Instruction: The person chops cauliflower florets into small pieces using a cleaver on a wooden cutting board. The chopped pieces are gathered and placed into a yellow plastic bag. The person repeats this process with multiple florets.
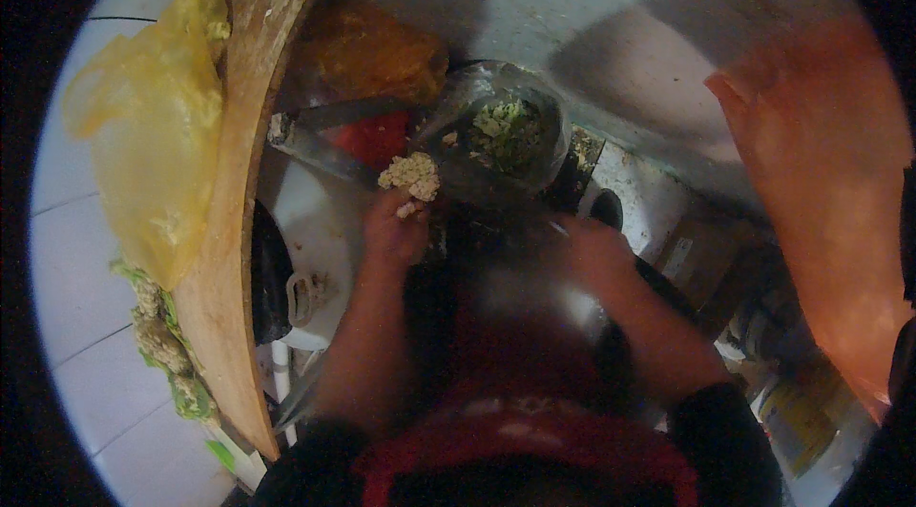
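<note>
In my left hand (397, 231) is a pale cauliflower piece (411, 178), its bumpy florets showing above the fingers. Just beyond it stands a bin lined with a clear plastic bag (562, 142), with green leaf and pale vegetable scraps (507, 131) inside. My right hand (600, 253) is at the near right of the bin, fingers curled and blurred. A thin bright sliver shows by its fingertips; whether the hand grips it I cannot tell.
At the left, a wooden board (236, 221) lies along a tiled counter (79, 242). A yellow plastic bag (157, 149) overlaps it, near cauliflower with leaves (161, 335). An orange bag (379, 53) sits behind. An orange sheet (809, 171) hangs right, above a cardboard box (690, 256).
</note>
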### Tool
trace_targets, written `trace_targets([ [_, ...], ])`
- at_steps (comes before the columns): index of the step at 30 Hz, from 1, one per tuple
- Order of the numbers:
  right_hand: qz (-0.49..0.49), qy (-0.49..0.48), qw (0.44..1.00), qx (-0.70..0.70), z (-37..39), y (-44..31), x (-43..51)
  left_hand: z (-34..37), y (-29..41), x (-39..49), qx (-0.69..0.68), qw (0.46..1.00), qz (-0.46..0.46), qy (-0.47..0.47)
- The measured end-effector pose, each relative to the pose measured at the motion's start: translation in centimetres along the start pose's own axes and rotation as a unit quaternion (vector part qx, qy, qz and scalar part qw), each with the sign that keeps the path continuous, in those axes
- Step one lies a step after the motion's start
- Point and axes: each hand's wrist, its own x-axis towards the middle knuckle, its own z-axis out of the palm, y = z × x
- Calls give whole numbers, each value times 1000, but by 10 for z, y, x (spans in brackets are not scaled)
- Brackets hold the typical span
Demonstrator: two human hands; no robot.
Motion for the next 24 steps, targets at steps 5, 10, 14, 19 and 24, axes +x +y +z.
trace_targets([
  [5, 30, 111, 991, 64, 8, 16, -5, 6, 9, -7, 13, 969, -49, -241],
  [10, -132, 284, 947, 70, 16, 4, -9, 10, 0, -7, 14, 956, -72, -285],
  [14, -119, 217, 968, 46, 1, -19, -16, 18, -15, -4, 50, 987, -38, -145],
  [19, -63, 50, 997, 7, -21, -48, -15, 26, -22, 7, 79, 982, -46, -165],
  [24, -94, 28, 995, 6, -16, -54, -10, -9, -54, 30, 203, 962, -96, -157],
])
